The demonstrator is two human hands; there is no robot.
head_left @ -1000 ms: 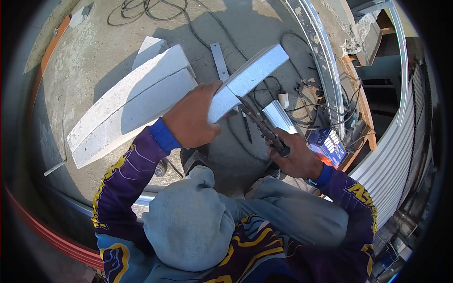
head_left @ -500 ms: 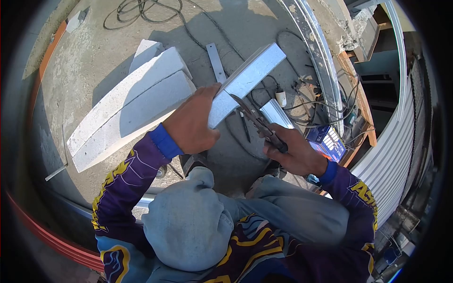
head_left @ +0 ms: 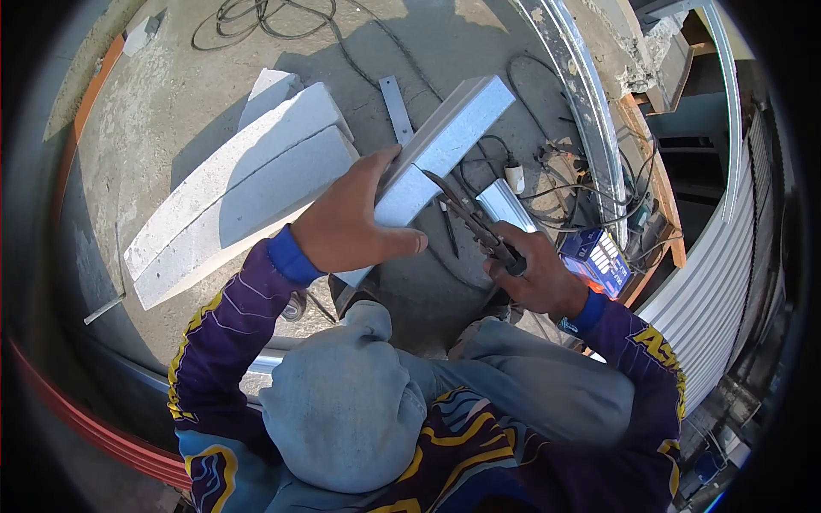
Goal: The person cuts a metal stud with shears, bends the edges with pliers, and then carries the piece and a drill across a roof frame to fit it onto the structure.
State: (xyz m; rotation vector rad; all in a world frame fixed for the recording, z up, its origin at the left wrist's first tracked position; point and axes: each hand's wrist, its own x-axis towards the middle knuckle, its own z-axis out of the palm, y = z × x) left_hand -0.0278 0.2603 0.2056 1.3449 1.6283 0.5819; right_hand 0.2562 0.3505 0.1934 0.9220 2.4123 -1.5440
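Observation:
A silver metal channel (head_left: pixel 466 115) slants across the middle, with a cut line across it. My left hand (head_left: pixel 351 214) lies against its near part with thumb and fingers spread apart, the palm side partly hidden. My right hand (head_left: pixel 543 274) is wrapped round the handles of metal snips (head_left: pixel 469 218). The snips' jaws meet the channel's right edge at the cut line. Behind the channel, a flat metal strip with holes (head_left: pixel 395 109) rests on the concrete.
White blocks (head_left: pixel 248 184) lie at the left. Black cables (head_left: pixel 329 30) wind over the floor. Right of my right hand are a short silver profile (head_left: pixel 505 203), a blue box (head_left: pixel 596 256) and a wooden frame (head_left: pixel 676 239). Corrugated sheet (head_left: pixel 710 282) lies farther right.
My left hand has opened, its thumb stretching out to the right. More of the channel's near end now shows below this hand. The snips have shifted slightly right.

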